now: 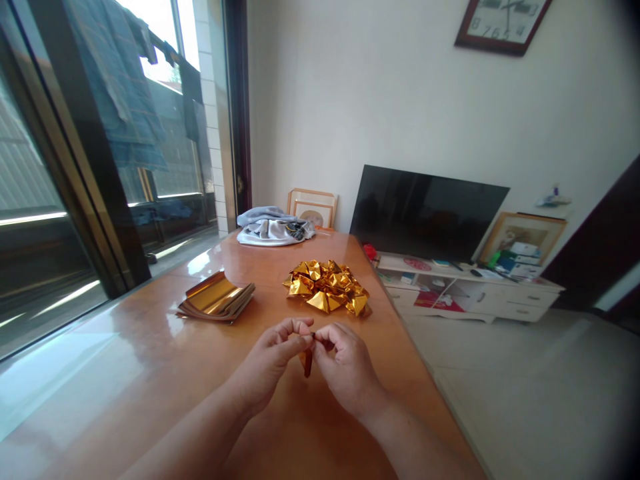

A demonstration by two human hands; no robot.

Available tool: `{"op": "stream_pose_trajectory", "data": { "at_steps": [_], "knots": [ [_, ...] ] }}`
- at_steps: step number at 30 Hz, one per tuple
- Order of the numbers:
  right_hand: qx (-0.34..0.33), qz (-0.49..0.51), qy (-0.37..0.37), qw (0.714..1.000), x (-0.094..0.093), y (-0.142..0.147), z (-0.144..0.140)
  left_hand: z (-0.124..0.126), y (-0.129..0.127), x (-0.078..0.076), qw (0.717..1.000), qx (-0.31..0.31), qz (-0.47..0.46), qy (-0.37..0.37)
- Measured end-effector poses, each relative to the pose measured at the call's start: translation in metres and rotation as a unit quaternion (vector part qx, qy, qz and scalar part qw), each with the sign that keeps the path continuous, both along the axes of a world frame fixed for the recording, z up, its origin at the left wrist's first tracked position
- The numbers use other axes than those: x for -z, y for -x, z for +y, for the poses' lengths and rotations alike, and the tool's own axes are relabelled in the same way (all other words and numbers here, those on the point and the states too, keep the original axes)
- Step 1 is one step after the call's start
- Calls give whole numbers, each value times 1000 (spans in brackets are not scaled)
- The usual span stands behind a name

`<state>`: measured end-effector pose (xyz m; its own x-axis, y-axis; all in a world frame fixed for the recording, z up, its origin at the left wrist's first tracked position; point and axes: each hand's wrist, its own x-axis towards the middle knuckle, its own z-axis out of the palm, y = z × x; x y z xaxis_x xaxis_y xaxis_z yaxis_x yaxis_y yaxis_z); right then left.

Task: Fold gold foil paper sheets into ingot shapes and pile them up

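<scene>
Two hands pinch one small folded gold foil paper between them.
Left hand and right hand grip its top edge; likely light, thin, crease-prone.

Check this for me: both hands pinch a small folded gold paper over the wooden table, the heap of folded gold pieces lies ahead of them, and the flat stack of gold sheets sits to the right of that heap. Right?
Not quite. In the head view the flat stack of gold sheets sits to the left of the heap of folded gold pieces, not the right. The rest holds: left hand and right hand pinch a small folded gold paper over the wooden table.
</scene>
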<state>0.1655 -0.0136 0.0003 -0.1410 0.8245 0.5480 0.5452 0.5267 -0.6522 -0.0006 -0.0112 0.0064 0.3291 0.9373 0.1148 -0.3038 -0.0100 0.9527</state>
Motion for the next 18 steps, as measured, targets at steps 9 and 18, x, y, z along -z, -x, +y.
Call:
{"op": "stream_pose_trajectory", "data": {
  "at_steps": [9,18],
  "knots": [
    [-3,44,32,999,5,1,2,1,-1,1,984,-125,107,-74],
    [-1,64,46,997,7,1,4,5,2,7,849,-252,341,-315]
  ]
}}
